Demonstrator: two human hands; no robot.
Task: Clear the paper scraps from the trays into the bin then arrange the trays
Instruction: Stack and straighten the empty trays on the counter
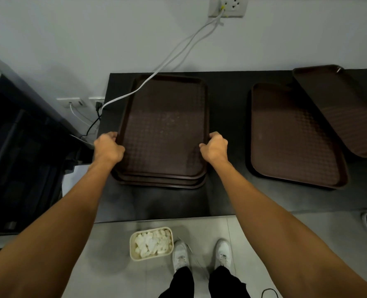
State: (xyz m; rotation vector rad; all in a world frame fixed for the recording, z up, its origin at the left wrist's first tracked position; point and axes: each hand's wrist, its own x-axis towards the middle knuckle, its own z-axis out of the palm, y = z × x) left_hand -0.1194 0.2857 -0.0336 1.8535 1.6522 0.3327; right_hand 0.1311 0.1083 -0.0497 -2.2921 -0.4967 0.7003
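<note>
Our left hand (108, 147) is curled over the left long rim of the top tray (165, 130), knuckles up, fingers wrapped under the edge. Our right hand (214, 147) grips the opposite rim in the same way, thumb pointing inward along the edge. Both forearms reach forward and slightly inward, wrists level with each other, near the tray's closer half.

The top tray is brown and bare, and it sits on the stack (161, 183), whose lower rims show stepped beneath its near edge. The stack rests on a black table (225, 125). A white cable (174, 59) crosses the stack's far left corner and climbs to a wall socket (228, 6) above and behind it.

To the right of the stack, well apart, a single tray (292, 136) lies flat on the same table. Further right of the stack, an angled tray (339, 108) sits skewed with its edge meeting the single tray's far corner; we cannot tell whether it rests on it.

Below the stack, on the floor just in front of the table, stands the cream bin (132, 246), filled with white paper scraps (152, 244). Our white shoes (181, 252) stand just right of the bin.
</note>
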